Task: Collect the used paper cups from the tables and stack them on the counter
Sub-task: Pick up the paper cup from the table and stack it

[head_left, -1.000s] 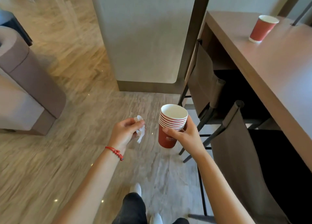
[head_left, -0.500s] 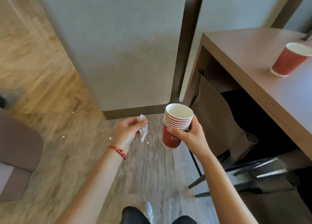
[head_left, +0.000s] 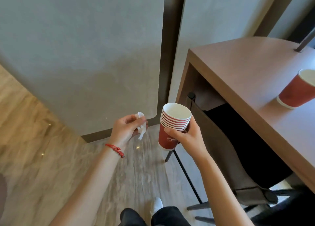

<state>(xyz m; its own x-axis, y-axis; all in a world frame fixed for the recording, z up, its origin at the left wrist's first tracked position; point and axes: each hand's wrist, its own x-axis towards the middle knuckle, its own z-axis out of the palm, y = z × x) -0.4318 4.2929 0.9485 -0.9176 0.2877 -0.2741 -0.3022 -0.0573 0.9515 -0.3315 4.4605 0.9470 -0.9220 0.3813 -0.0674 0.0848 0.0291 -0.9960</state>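
Red paper cups, nested into one stack with white rolled rims (head_left: 173,123), sit at centre frame, carried in the right hand (head_left: 186,137); its grip is closed round the stack, thumb across the front just under the rims, fingers behind. Holding it high on the body probably keeps the nested cups from sliding apart. The walls look smooth and matt, tapering to a narrow base; the top cup shows a bare white inside.

Crumpled white tissue scrap (head_left: 141,128), soft and creased, sits just left of the stack, pinched between thumb and curled fingers of the left hand (head_left: 127,131); that grip is closed on it, likely litter gathered with the cups. A red braided cord bracelet (head_left: 115,149) circles the left wrist.

Single red paper cup with white rim and base band (head_left: 296,92), upright and partly cropped at the right edge of the frame, stands on the brown smooth-topped wooden counter (head_left: 247,69), well apart from the stack. It is probably next for collection, to be dropped into the stack.

Grey fabric chair with black metal legs (head_left: 226,154) stands tucked under the counter at lower right.
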